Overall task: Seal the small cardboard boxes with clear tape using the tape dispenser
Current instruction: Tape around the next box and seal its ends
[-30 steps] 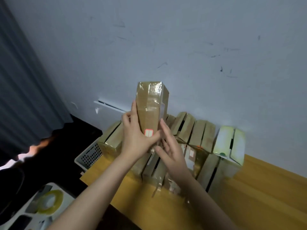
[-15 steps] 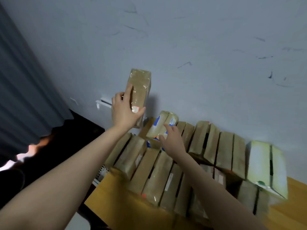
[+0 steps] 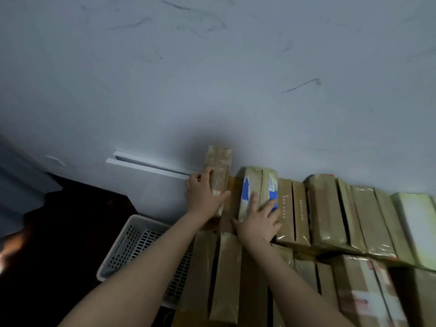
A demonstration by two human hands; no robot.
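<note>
Left hand (image 3: 203,197) grips taped box (image 3: 218,166), long axis near-upright, centre frame; right hand (image 3: 257,220), fingers spread, presses blue-marked box (image 3: 252,182) just right.

No text legible; blue-printed box (image 3: 252,182) has small blue lettering, too blurred; brown box (image 3: 292,208) beside it shows a print column, unreadable; pink label (image 3: 361,304) lower right, blurred too
</note>
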